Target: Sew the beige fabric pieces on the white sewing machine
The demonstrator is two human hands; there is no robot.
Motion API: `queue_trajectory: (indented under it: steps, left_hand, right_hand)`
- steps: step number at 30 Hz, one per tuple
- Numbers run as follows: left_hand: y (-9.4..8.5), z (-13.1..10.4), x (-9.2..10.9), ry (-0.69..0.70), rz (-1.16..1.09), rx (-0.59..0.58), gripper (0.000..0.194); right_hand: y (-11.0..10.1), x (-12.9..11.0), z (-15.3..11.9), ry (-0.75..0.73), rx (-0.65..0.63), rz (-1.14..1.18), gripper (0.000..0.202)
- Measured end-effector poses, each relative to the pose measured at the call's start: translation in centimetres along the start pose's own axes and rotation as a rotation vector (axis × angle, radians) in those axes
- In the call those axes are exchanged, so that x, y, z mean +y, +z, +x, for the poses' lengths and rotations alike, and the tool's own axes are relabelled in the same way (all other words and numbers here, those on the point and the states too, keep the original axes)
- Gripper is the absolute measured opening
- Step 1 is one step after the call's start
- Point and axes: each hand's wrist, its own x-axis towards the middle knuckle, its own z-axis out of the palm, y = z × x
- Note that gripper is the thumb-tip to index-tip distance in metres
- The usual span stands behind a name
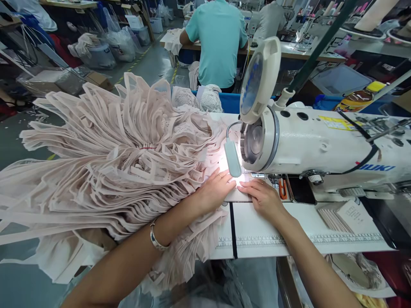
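Note:
My left hand [217, 188] lies with its fingers stretched out on pale pink fabric [236, 196] beneath the sewing machine's [295, 137] lit needle area. Opposite it, my right hand [263, 197] rests with extended fingers at the fabric's right side, its fingertips close to those of the left. A small grey lamp [232, 159] glows just above them and partly hides the needle and presser foot. Left of my hands, a large heap of pale pink garment pieces with straps [128, 171] spreads over the table and hangs down its front, behind my left forearm.
Orange-handled snips [282, 188] and a dark tray [302, 189] lie beside the machine bed. Stacked cards [349, 216] sit farther right. A ruler tape [260, 242] runs along the table's front edge. A person in a turquoise shirt [218, 40] sits ahead. A yellow-capped bottle [359, 97] stands behind the machine.

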Motion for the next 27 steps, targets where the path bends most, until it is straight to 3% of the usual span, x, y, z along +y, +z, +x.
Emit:
queue_trajectory:
  steps: [5, 10, 14, 17, 23, 27]
  left_hand:
    - [0.2, 0.2, -0.2, -0.024, 0.008, 0.019, 0.026]
    - [0.3, 0.6, 0.1, -0.053, 0.017, 0.115, 0.022]
    - [0.6, 0.9, 0.3, -0.163, 0.131, 0.188, 0.022]
    - [0.3, 0.9, 0.5, -0.200, 0.221, 0.171, 0.021]
    - [-1.0, 0.5, 1.0, -0.136, 0.261, 0.151, 0.018]
    - [-0.9, 0.5, 1.0, -0.116, 0.246, 0.129, 0.017]
  right_hand:
    - [0.4, -0.2, 0.1, 0.015, 0.021, -0.086, 0.044]
    - [0.7, 0.0, 0.0, 0.066, -0.070, -0.145, 0.048]
    - [0.9, -0.1, 0.0, 0.117, -0.127, -0.221, 0.052]
    - [1.0, -0.1, 0.1, 0.129, -0.158, -0.263, 0.056]
    - [1.3, -0.3, 0.3, 0.131, -0.226, -0.347, 0.058]
    - [1.3, -0.4, 0.4, 0.067, -0.187, -0.343, 0.062]
